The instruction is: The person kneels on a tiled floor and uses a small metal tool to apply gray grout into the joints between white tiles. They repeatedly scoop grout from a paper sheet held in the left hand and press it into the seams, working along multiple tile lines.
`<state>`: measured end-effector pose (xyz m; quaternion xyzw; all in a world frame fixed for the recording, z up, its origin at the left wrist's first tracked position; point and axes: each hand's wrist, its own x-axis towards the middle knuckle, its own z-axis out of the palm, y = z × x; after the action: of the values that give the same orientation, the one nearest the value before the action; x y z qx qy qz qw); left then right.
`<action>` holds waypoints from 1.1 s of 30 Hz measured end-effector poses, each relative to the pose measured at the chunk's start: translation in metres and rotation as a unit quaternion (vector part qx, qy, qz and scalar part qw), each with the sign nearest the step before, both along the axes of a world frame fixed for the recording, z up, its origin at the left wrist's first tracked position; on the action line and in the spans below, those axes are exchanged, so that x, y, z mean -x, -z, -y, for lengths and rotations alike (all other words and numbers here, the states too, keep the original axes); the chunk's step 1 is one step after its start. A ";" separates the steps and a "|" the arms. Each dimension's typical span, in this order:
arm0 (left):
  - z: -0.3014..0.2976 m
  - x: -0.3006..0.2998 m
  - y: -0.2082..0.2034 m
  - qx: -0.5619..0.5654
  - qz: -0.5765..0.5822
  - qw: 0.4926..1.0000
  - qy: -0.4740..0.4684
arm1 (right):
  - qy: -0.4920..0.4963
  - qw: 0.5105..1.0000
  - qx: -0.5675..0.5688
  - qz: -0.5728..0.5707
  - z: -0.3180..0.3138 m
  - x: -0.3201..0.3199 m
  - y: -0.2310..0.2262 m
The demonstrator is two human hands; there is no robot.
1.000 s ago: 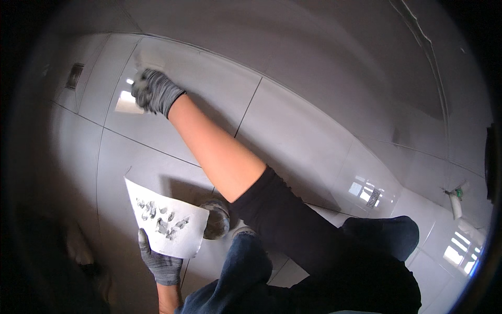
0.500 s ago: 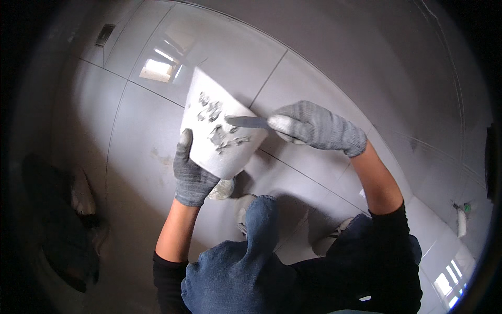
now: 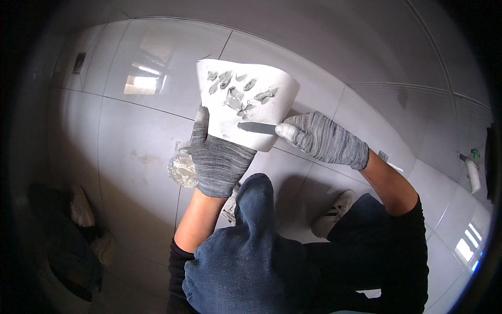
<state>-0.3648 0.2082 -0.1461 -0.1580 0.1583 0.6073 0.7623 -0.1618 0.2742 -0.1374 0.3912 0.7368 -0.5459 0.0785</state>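
Note:
My left hand (image 3: 222, 165), in a grey knitted glove, grips the lower left edge of a white curved sheet (image 3: 219, 123), thumb on its face. Several dabs of grey paste (image 3: 234, 98) are spread over the sheet's upper part. In my right hand (image 3: 321, 138), also gloved, is a narrow dark putty knife (image 3: 257, 128). Its blade points left and lies over the sheet's lower part; whether it touches cannot be made out. Beside my left wrist, a pale smeared tub (image 3: 183, 170) is partly hidden by the glove.
Large grey tiles (image 3: 141, 125) cover the floor, with a square drain (image 3: 79, 63) at the far left. A wall (image 3: 334, 42) rises beyond. A white pipe stub (image 3: 472, 175) shows at the right. Another person's shoe (image 3: 81, 206) and dark trousers are at the left.
The sheet has turned clockwise and tilted, its wide edge now facing away from me. My left hand has moved right with it. The knife has shifted lower on the sheet, below the paste.

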 end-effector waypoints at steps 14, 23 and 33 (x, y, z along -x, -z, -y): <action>-0.002 -0.030 0.052 -0.019 -0.186 0.981 0.042 | 0.065 0.985 -0.129 0.098 0.036 -0.122 0.027; -0.024 -0.081 0.030 0.012 -0.368 0.893 0.258 | 0.118 0.966 -0.152 -0.172 0.034 -0.111 0.057; 0.005 -0.147 0.123 -0.095 -0.014 0.985 -0.144 | 0.233 0.942 -0.039 -0.238 0.063 -0.130 0.154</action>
<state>-0.2176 0.2031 -0.2690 -0.0972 0.0861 0.7251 0.6763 -0.0318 0.2114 -0.2916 0.4131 0.6430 -0.5971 -0.2434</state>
